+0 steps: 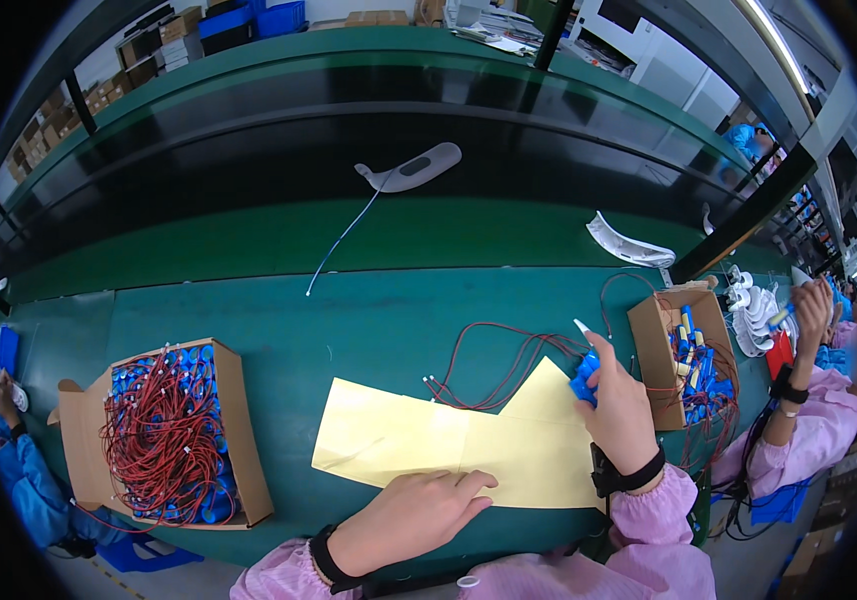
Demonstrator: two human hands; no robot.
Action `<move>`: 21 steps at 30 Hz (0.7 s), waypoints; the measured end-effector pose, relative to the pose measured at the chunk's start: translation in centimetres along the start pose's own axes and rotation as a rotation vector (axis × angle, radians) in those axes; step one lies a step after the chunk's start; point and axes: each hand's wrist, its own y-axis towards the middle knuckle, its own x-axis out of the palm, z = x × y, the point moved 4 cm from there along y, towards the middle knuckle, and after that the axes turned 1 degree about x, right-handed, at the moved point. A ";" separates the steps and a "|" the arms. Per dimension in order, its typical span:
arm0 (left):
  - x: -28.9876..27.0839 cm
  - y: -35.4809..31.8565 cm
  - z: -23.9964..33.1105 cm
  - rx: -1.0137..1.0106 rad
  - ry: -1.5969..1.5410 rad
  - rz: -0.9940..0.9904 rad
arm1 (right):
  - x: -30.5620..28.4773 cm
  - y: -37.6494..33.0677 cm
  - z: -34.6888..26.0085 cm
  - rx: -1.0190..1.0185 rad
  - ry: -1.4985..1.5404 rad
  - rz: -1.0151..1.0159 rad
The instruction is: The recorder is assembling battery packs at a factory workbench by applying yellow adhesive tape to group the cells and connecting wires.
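Observation:
Yellow paper sheets (pixel 399 430), with straight and angled edges, lie on the bench in front of me. My left hand (pixel 414 520) rests flat on their near edge, fingers stretched out, holding nothing. Above the right end of the sheets, my right hand (pixel 621 405) is closed around blue cylindrical batteries (pixel 584 378), partly hidden by the fingers. Thin dark red wires (pixel 469 395) run from them in loops to the left, ending in small white connectors. Something white shows at the tip of the raised index finger; I cannot make out what.
An open carton (pixel 249 440) of blue batteries and tangled red wires stands left. A smaller carton (pixel 657 370) of blue and yellow-wrapped batteries stands right. On the dark conveyor (pixel 279 150) lies a grey-white casing (pixel 419 168); a curved white shell (pixel 629 242) is nearby. Co-workers sit on both sides.

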 end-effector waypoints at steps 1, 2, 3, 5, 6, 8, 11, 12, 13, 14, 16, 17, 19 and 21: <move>0.0 0.2 0.1 -0.015 -0.005 0.014 | 0.1 0.1 0.1 0.001 -0.021 -0.017; -0.2 0.1 0.1 -0.038 -0.006 0.026 | 0.4 0.1 -0.1 0.000 -0.035 -0.037; -0.3 0.1 0.1 -0.061 -0.006 0.039 | 0.2 0.2 -0.3 0.020 0.069 -0.104; -0.6 -0.2 -0.6 -0.175 -0.134 0.015 | -0.6 0.2 -1.9 0.054 0.276 -0.238; -0.6 -0.3 -0.7 -0.249 -0.201 0.005 | -1.1 0.0 -3.2 0.024 0.398 -0.234; -1.0 -0.2 -0.6 -0.321 -0.405 0.015 | -1.3 -0.4 -6.5 -0.030 0.643 -0.227; -0.9 -0.1 -1.0 -0.369 -0.762 0.166 | -0.3 -1.7 -10.4 -0.225 0.844 -0.141; -0.8 -0.2 -1.6 -0.370 -0.893 0.233 | 0.2 -2.1 -11.3 -0.237 0.882 -0.147; -1.0 -0.2 -2.1 -0.351 -0.934 0.299 | 0.6 -2.2 -11.9 -0.266 0.916 -0.128; -1.0 -0.2 -2.8 -0.339 -0.978 0.361 | 1.4 -2.4 -12.2 -0.285 0.952 -0.114; -1.9 -0.3 -3.6 -0.342 -1.043 0.390 | 1.8 -2.7 -12.5 -0.219 1.176 -0.117; -2.3 -0.6 -3.6 -0.324 -1.051 0.452 | 2.3 -2.6 -12.2 -0.184 1.226 -0.141; -2.8 -0.6 -3.3 -0.284 -1.062 0.556 | 3.3 -1.9 -10.8 -0.098 1.325 -0.175; -3.6 -0.8 -2.9 -0.303 -1.043 0.453 | 3.9 -1.6 -10.1 -0.036 1.475 -0.222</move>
